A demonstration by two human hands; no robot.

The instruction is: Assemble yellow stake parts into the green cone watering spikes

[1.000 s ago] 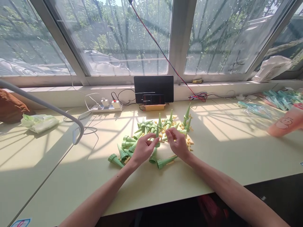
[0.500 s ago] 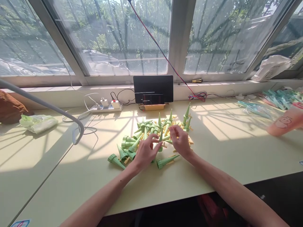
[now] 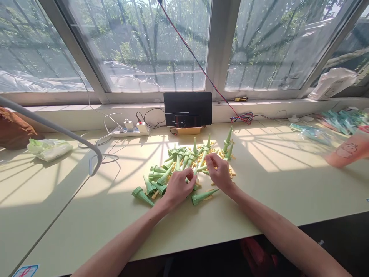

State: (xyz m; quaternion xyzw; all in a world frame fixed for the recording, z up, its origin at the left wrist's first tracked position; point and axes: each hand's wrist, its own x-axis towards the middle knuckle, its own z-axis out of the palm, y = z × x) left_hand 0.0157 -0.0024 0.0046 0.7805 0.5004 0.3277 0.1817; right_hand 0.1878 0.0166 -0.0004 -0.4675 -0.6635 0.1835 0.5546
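- While both hands hover low over a sunlit table (image 3: 276, 192), green cones (image 3: 164, 177) and yellow pegs (image 3: 155, 195) lie heaped around and beyond them, presumably to keep every piece within reach
- Left hand (image 3: 179, 186): fingers curled at the heap's near side; its back blocks my view, so I cannot tell whether it grips anything
- Right hand (image 3: 220, 175): thumb and index finger drawn together, perhaps for a fine pinch; whether something small sits there, I cannot tell
- Upright cone (image 3: 228, 138) at the heap's far right, tip up, likely steadied by its broad collar
- Lone cone (image 3: 197, 199) on its side, nearest the table's edge
- Small dark device (image 3: 187, 121) above a box (image 3: 188, 131), before a black screen (image 3: 187, 102), probably propped for easy viewing
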